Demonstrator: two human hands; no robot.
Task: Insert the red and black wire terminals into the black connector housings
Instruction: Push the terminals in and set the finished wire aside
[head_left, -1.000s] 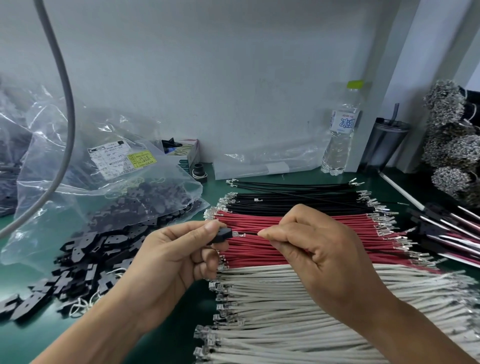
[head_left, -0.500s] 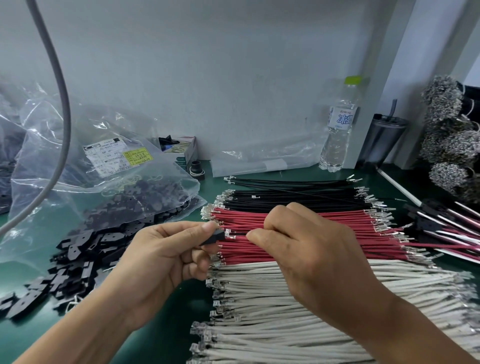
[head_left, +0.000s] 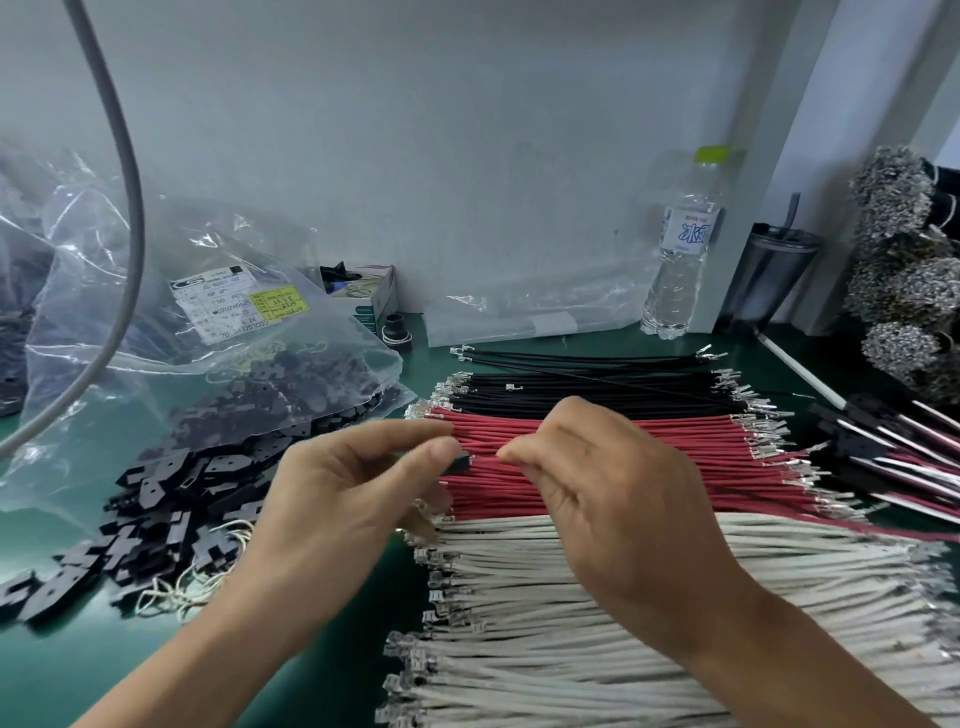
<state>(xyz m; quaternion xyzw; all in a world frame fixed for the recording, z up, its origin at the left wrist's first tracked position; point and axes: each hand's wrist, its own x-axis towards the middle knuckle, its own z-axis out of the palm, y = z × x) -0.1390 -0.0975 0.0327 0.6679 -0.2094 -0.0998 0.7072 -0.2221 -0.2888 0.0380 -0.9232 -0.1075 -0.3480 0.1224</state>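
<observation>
My left hand (head_left: 332, 499) pinches a small black housing (head_left: 460, 462) between thumb and forefinger, the other fingers loosely curled below it. My right hand (head_left: 613, 499) sits just right of the housing, its fingers (head_left: 511, 453) bunched together at the tips and nearly touching the housing's open end; I cannot tell whether a wire is caught between them, since the hand hides whatever lies under it and the view is blurred there.

Directly under and behind both hands lie the red wires (head_left: 675, 457), a flat row on the green counter (head_left: 67, 670) with metal terminals at each end. Beyond them, farther from my fingers, is the row of black wires (head_left: 587, 392), with a few loose black ones past that. Nearer me, under my right wrist, spreads a wide row of white wires (head_left: 571, 623).

To the left of my left hand a heap of black housings (head_left: 171, 499) spills from a clear plastic bag (head_left: 218, 332) with a printed label. Far right of my right hand lie finished red-and-black assemblies (head_left: 904, 457). Against the wall beyond stand a water bottle (head_left: 680, 254) and a dark tumbler (head_left: 769, 275), and a grey cable (head_left: 124, 171) hangs at upper left.
</observation>
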